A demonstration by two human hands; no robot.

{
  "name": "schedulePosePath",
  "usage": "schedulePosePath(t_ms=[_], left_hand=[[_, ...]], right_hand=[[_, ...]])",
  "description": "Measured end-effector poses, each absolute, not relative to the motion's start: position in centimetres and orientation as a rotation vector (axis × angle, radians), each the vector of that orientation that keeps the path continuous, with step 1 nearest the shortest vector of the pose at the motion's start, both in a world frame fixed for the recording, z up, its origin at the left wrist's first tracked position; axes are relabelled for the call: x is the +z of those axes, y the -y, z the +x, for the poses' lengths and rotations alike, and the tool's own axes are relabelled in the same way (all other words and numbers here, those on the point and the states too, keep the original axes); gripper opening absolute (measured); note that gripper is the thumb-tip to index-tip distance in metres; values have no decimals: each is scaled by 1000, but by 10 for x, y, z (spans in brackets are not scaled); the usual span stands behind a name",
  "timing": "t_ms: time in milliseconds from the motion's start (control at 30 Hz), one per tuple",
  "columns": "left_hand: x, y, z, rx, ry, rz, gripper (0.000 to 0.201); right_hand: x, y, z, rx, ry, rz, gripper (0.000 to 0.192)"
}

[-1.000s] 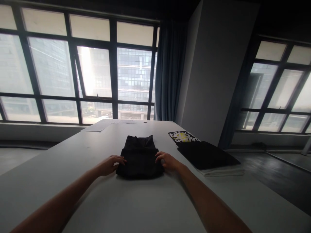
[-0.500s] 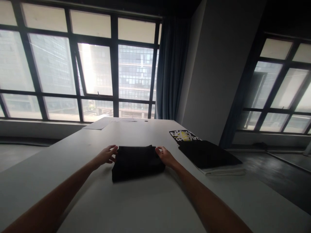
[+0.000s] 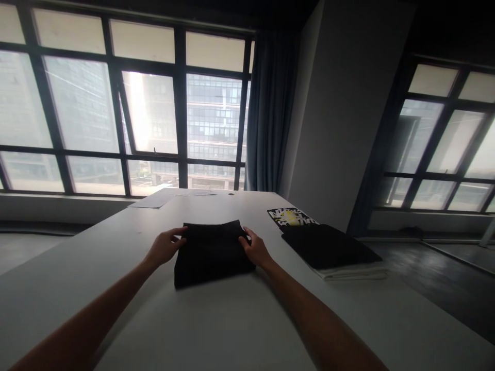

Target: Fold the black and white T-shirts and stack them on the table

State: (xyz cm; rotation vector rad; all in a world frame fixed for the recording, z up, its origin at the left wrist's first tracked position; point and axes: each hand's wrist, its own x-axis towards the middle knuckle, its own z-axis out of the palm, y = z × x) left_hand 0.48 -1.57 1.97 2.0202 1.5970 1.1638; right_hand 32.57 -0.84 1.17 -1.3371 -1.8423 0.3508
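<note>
A folded black cloth, perhaps a garment, lies on the white table in front of me. My left hand pinches its far left corner between thumb and fingers. At the far right corner, my right hand grips the cloth's edge the same way. The far edge is slightly raised between both hands, while the near edge rests on the tabletop. Which kind of garment it is, the folds do not show.
To the right lies a stack of folded cloth, a black piece over a white one. Behind it is a black item with white and yellow print. White paper sheets lie at the table's far left, before the windows.
The far edge of the black cloth has moved up and away from me, so more of its surface shows. Both hands have closed further onto its corners.
</note>
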Motion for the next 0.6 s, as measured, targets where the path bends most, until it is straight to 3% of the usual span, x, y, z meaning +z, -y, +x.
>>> schedulePosePath(t_ms=[167, 400, 600], left_hand=[[9, 23, 17, 987, -1833, 2268, 60], [5, 58, 73, 515, -1481, 2565, 61], [-5, 55, 72, 242, -1479, 2507, 63]], right_hand=[[6, 10, 325, 422, 1962, -1464, 54], [7, 17, 328, 302, 2050, -1488, 36], [13, 29, 318, 121, 2222, -1706, 35]])
